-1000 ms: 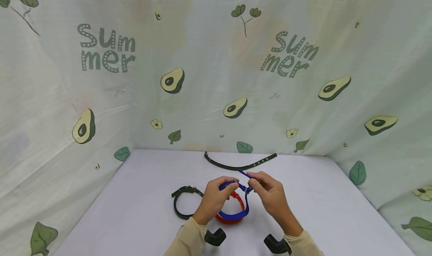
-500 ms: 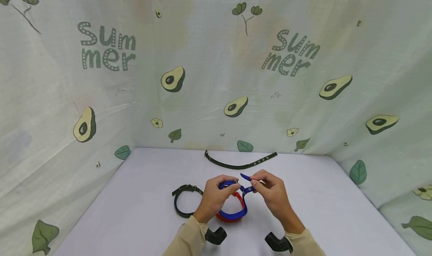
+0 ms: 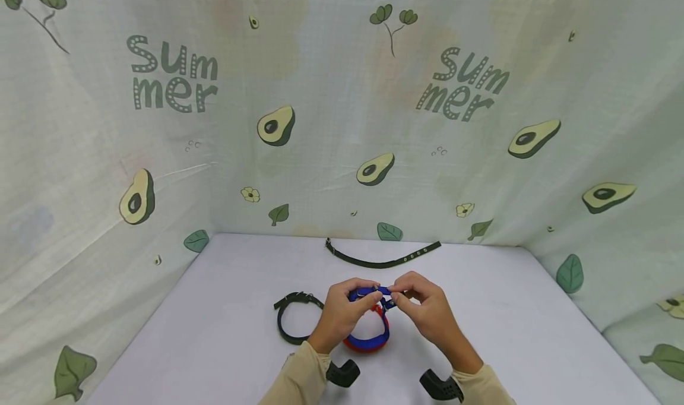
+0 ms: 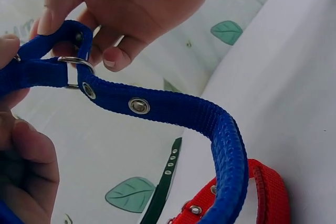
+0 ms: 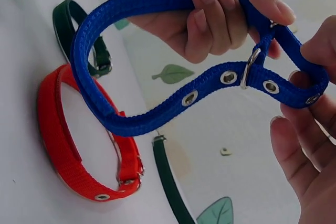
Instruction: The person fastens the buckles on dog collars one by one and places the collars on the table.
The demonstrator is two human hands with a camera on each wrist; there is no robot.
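Between both hands, above the table, hangs a blue collar (image 5: 157,121) with metal eyelets and a metal ring, bent into a loop. My left hand (image 3: 342,310) grips it by the buckle end, thumb on top. With thumb and fingertips my right hand (image 3: 427,304) pinches the strap's free end, folded back toward the buckle; in the left wrist view that strap passes through the metal ring (image 4: 86,62). Fingers partly hide the buckle. Below the blue collar, a red collar (image 5: 58,135) stands on the table, fastened in a loop.
A dark green collar (image 3: 279,325) closed in a loop lies left of the left hand. Another dark green collar (image 3: 374,265) lies stretched out near the table's back edge. Printed fabric (image 3: 320,66) encloses the white table (image 3: 214,334) at the back and sides.
The right hand has brought the blue collar's free end, which pointed up and away, down and left toward the buckle in the left hand. The left hand has stayed nearly in place.
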